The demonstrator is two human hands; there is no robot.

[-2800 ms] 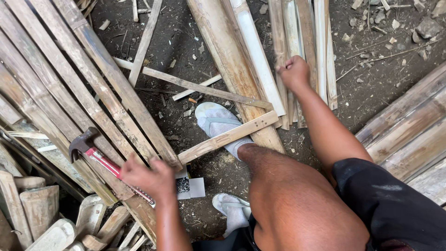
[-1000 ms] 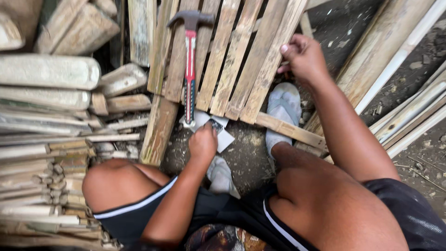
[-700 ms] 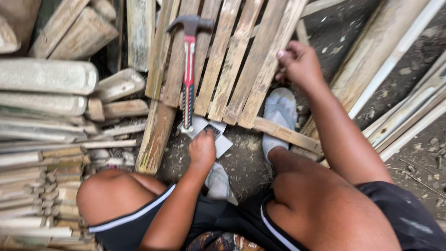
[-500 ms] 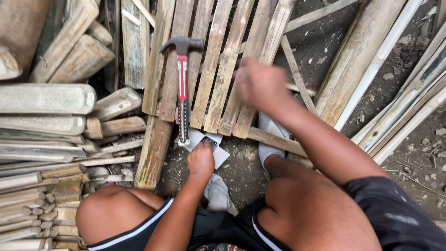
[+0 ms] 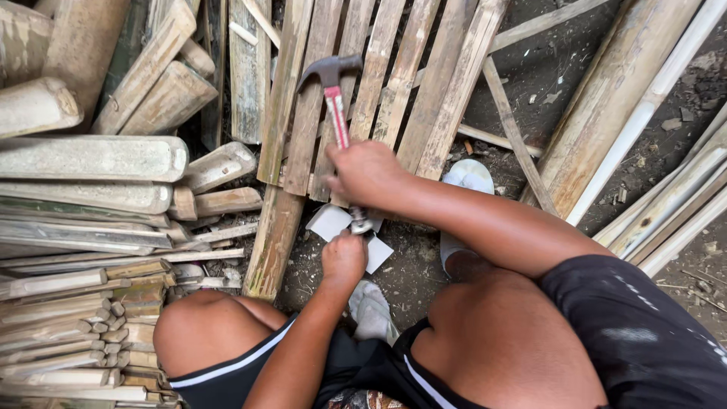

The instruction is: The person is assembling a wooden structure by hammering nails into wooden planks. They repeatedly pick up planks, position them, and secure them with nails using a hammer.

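Note:
A claw hammer with a red handle and dark head lies along a panel of bamboo slats. My right hand reaches across and is closed around the hammer's handle below the red part. My left hand is a closed fist just below the handle's dark end, resting on a small white paper packet on the dirt. What the fist holds, if anything, is hidden. My bare knees and dark shorts fill the bottom of the view.
Stacks of split bamboo pieces lie at the left. Long bamboo poles slant across the right. My feet in white shoes stand on dark dirt below the slat panel. A thin crosspiece lies beside the panel.
My right hand left the slat panel's right edge, swung left and closed on the hammer's handle. My left hand stayed by the white packet. The view shifted slightly.

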